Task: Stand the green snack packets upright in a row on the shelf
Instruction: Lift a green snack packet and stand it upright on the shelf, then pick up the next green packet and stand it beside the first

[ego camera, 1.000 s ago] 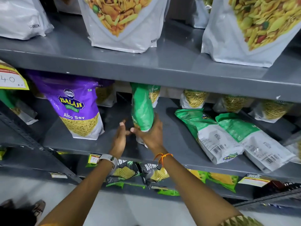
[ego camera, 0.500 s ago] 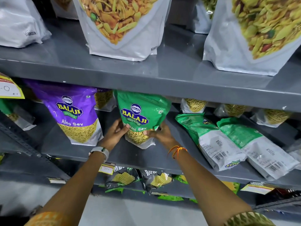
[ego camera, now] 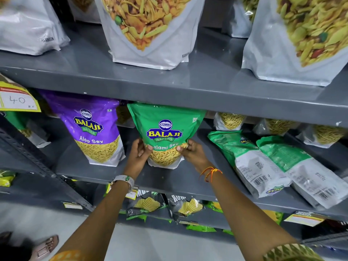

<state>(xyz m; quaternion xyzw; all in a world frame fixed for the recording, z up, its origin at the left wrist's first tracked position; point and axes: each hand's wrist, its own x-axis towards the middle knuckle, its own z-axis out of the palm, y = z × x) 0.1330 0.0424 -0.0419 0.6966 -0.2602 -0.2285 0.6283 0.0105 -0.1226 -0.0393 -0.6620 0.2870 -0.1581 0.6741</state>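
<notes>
A green Balaji snack packet stands upright, front facing me, on the middle grey shelf. My left hand grips its lower left edge and my right hand grips its lower right edge. Two more green packets lie flat on the same shelf to the right, one beside the other, backs up with barcodes showing.
A purple Aloo Sev packet stands upright just left of the held packet. Several packets stand at the shelf's back. Large white snack bags sit on the shelf above. Dark chip packets fill the shelf below. A price tag hangs at left.
The green packet was edge-on in my right hand a second ago; it has been turned front-facing and now stands on the shelf with both hands on its lower corners.
</notes>
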